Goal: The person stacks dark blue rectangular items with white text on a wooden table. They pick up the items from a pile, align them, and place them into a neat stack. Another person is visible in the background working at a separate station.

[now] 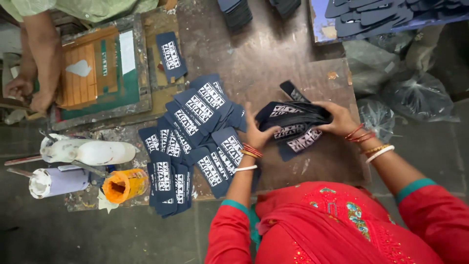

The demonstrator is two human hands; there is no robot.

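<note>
Both hands grip a stack of dark blue printed cards (294, 123) above a brown board (317, 161). Left hand (256, 133) is closed around the stack's left end, thumb on top. Right hand (339, 118) clamps the right end, fingers curled over the edge. More printed cards lie fanned out in rows (193, 139) just left of the left hand. Further left: a white bottle (100, 152), an orange jar (123, 185), a printing frame (105, 73). A co-worker's hand (29, 95) rests by the frame.
</note>
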